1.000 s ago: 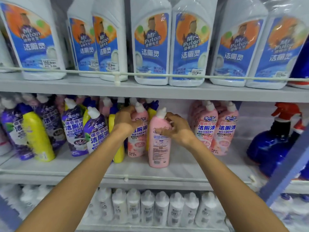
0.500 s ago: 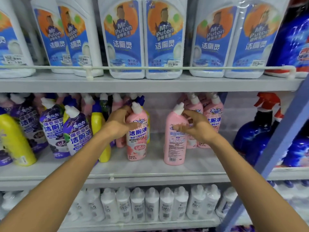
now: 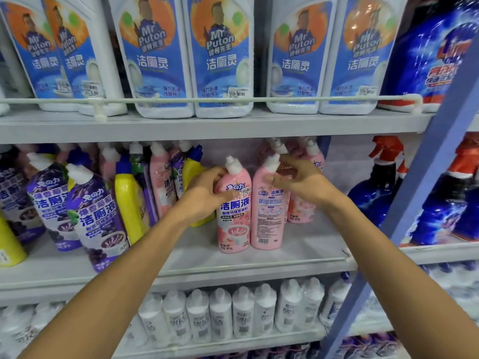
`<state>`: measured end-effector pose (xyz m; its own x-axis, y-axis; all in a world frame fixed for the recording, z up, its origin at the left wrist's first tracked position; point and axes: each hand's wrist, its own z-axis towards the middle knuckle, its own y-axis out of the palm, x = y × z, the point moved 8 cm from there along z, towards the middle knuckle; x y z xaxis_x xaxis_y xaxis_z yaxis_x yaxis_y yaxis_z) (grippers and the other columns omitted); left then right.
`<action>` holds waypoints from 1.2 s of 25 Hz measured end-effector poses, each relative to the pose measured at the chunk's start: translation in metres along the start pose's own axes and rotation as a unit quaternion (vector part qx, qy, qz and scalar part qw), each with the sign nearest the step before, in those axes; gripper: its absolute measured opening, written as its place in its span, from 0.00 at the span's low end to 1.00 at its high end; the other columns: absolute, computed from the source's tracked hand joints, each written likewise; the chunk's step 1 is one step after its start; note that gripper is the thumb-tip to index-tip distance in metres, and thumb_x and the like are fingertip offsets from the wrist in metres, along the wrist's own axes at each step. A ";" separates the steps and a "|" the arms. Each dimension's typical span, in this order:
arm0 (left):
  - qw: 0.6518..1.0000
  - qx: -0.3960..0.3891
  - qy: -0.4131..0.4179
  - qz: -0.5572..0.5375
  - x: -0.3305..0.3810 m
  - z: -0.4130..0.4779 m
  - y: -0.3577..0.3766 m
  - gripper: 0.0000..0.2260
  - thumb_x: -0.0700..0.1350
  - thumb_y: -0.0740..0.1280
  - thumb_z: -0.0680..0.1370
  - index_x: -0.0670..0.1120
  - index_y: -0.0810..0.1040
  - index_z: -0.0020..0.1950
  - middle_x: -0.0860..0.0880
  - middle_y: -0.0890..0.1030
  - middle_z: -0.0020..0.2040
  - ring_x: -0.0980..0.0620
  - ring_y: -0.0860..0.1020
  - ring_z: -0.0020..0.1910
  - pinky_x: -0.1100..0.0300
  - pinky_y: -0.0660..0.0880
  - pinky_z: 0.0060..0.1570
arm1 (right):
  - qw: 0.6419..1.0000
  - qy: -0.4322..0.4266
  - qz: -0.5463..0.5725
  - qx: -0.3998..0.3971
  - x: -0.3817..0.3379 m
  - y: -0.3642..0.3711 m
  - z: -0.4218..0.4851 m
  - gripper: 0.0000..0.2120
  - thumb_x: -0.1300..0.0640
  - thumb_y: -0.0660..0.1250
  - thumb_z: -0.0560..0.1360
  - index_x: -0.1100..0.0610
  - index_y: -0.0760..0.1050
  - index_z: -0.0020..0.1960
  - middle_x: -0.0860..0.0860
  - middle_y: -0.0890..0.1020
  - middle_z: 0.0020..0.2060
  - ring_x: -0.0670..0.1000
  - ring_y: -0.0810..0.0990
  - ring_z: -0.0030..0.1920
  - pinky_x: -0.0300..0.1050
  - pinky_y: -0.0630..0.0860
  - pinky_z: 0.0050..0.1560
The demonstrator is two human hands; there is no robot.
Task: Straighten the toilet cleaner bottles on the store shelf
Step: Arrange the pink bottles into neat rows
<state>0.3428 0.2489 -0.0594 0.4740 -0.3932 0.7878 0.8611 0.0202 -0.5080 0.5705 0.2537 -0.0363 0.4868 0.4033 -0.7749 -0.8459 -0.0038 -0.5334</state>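
Two pink toilet cleaner bottles stand side by side, upright, at the middle of the middle shelf (image 3: 181,257). My left hand (image 3: 204,195) grips the left pink bottle (image 3: 234,224) at its shoulder; its label faces me. My right hand (image 3: 300,182) holds the neck of the right pink bottle (image 3: 267,218), which shows its back label. More pink bottles (image 3: 302,211) stand behind my right hand. Purple bottles (image 3: 98,218) and a yellow bottle (image 3: 128,203) lean in a crowd at the left.
Large white Mr Puton jugs (image 3: 220,58) line the upper shelf behind a wire rail (image 3: 207,99). Blue spray bottles (image 3: 375,193) with red triggers stand at the right. A blue upright post (image 3: 414,203) slants across the right. White bottles (image 3: 243,312) fill the lower shelf.
The left pink bottle has been moved right until it stands against the right pink bottle. The view has shifted right and closer to the shelf.
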 end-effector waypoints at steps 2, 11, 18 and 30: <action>1.000 -0.007 -0.007 -0.023 -0.005 0.001 0.001 0.19 0.40 0.77 0.73 0.45 0.77 0.62 0.48 0.85 0.52 0.52 0.84 0.49 0.57 0.82 0.48 | 0.996 0.001 0.084 0.014 -0.009 -0.002 0.005 0.17 0.54 0.73 0.77 0.55 0.77 0.64 0.48 0.84 0.55 0.47 0.82 0.56 0.36 0.79 0.57; 0.999 0.008 0.001 -0.037 -0.003 -0.003 0.004 0.17 0.36 0.76 0.73 0.48 0.76 0.57 0.52 0.83 0.48 0.67 0.81 0.40 0.73 0.75 0.40 | 0.990 -0.047 -0.006 0.132 -0.021 -0.004 -0.003 0.15 0.48 0.79 0.70 0.52 0.80 0.52 0.49 0.84 0.45 0.46 0.82 0.45 0.36 0.79 0.48; 0.998 0.009 0.007 -0.057 -0.001 -0.004 0.009 0.16 0.35 0.75 0.74 0.44 0.76 0.59 0.53 0.83 0.48 0.66 0.81 0.41 0.73 0.75 0.40 | 0.994 -0.020 0.026 0.102 -0.006 0.003 -0.006 0.17 0.47 0.79 0.70 0.55 0.80 0.52 0.50 0.85 0.47 0.47 0.83 0.48 0.42 0.79 0.50; 0.992 0.006 -0.051 -0.117 -0.039 -0.021 0.037 0.19 0.40 0.75 0.75 0.43 0.75 0.64 0.53 0.83 0.56 0.70 0.81 0.49 0.73 0.76 0.45 | 0.984 0.055 -0.017 0.170 0.021 0.018 -0.040 0.46 0.31 0.79 0.60 0.51 0.68 0.69 0.47 0.84 0.52 0.47 0.83 0.50 0.45 0.82 0.49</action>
<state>0.3526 0.2453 -0.1166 0.2757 -0.2939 0.9152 0.9518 -0.0495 -0.3026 0.5746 0.2255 -0.0761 0.5212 0.2965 -0.8003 -0.8435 0.3214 -0.4303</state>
